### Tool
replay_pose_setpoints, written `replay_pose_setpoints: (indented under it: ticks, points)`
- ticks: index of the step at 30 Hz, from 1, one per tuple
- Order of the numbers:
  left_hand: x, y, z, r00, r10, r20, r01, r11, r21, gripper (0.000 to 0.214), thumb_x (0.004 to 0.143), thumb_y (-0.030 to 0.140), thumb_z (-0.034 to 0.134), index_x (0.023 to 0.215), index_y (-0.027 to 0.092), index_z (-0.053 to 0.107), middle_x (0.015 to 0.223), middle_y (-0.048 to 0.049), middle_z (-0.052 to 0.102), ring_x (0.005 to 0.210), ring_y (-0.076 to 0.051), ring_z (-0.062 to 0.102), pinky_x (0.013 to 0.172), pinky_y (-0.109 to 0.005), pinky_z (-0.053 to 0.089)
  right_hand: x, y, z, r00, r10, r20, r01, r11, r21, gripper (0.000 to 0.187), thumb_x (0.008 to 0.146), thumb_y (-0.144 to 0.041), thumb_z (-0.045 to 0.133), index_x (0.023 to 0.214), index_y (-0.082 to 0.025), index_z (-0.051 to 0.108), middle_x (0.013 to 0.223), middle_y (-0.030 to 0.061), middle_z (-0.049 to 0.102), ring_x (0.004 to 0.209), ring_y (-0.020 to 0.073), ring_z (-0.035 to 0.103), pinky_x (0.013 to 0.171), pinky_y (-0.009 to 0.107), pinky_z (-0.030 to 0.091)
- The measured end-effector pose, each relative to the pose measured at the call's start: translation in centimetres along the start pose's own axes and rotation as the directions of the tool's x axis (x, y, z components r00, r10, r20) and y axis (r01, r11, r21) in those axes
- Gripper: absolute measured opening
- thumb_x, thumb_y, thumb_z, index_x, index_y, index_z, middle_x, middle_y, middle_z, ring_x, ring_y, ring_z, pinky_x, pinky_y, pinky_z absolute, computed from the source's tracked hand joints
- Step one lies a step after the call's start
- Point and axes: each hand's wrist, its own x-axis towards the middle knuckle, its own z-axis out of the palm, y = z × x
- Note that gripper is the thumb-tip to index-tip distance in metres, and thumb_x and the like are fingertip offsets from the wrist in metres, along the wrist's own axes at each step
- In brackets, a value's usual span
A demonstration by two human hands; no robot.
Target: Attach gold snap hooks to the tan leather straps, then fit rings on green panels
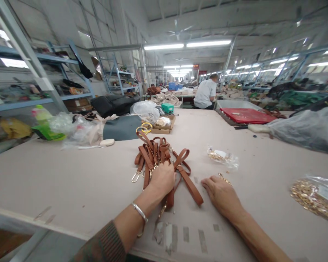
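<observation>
My left hand [164, 178] is closed over a pile of brown leather straps [146, 156] with gold-coloured metal clasps. Its fingertips are hidden among the straps. One strap [191, 189] reaches out from the pile to the right, and a gold clasp [136, 177] lies at the pile's left side. My right hand [221, 193] rests low on the table, its fingers stretched toward the left and holding nothing that I can see. Just beyond its knuckles lie small gold metal pieces [224, 178], partly hidden by the hand.
Clear bags of gold hardware [221, 157] [314, 196] lie on the right. Behind the straps are yellow rings [144, 128] and a cardboard tray [164, 128]. A red board [248, 115] lies far right. A person [206, 92] sits beyond the table [71, 182].
</observation>
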Motion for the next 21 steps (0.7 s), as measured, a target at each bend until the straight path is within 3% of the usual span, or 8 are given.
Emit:
replay_pose_setpoints:
  ticks: [3,7,14,18,21]
  points:
    - [1.5,-0.6,0.6,0.998,-0.057,0.039,0.057,0.998,0.014,0.023,0.090,0.028,0.052,0.097,0.012,0.066,0.103,-0.0170,0.066,0.099,-0.029,0.063,0.085,-0.042,0.049,0.2,-0.2,-0.3,0.998,-0.066,0.011,0.065,0.998,0.014,0.022,0.095,-0.018,0.048,0.088,-0.021,0.069,0.079,0.0046,0.064,0.076,0.0179,0.059,0.070,0.027,0.041]
    - [1.1,-2.0,0.4,0.995,-0.028,0.094,0.032,0.999,-0.031,0.016,0.088,0.027,0.057,0.090,0.013,0.065,0.104,-0.0109,0.066,0.102,-0.024,0.060,0.090,-0.043,0.046,0.5,-0.5,-0.7,0.996,-0.089,0.023,0.088,0.995,0.037,0.019,0.092,-0.012,0.051,0.083,-0.019,0.066,0.080,0.0051,0.064,0.078,0.0184,0.058,0.070,0.027,0.040]
    - [-0.1,-3.3,-0.3,0.999,-0.021,0.040,0.032,0.954,-0.299,0.003,0.079,0.018,0.062,0.080,0.019,0.059,0.087,-0.0049,0.066,0.094,-0.024,0.061,0.084,-0.036,0.043,0.5,-1.1,-0.2,0.995,-0.086,-0.049,0.091,0.991,0.094,0.025,0.087,-0.002,0.046,0.077,-0.017,0.063,0.079,0.0078,0.064,0.077,0.0212,0.057,0.071,0.030,0.041]
    - [-0.1,-3.1,-1.4,0.995,-0.096,-0.029,0.061,0.808,-0.587,0.004,0.085,0.025,0.054,0.085,0.021,0.054,0.078,-0.0004,0.065,0.083,-0.020,0.063,0.077,-0.032,0.044,-0.3,-0.7,0.0,0.994,-0.016,-0.105,0.035,0.984,0.173,0.026,0.088,-0.003,0.039,0.083,-0.016,0.062,0.077,0.0060,0.066,0.074,0.0182,0.061,0.070,0.028,0.046]
    - [-0.9,-1.8,-2.5,0.995,-0.094,0.009,0.063,0.586,-0.808,0.015,0.085,0.032,0.053,0.093,0.019,0.053,0.082,-0.0024,0.068,0.076,-0.016,0.065,0.069,-0.027,0.047,-1.2,-0.8,-0.5,0.981,0.139,-0.133,-0.072,0.906,0.417,0.024,0.094,-0.018,0.041,0.086,-0.018,0.064,0.080,0.0044,0.069,0.073,0.0173,0.064,0.068,0.028,0.049]
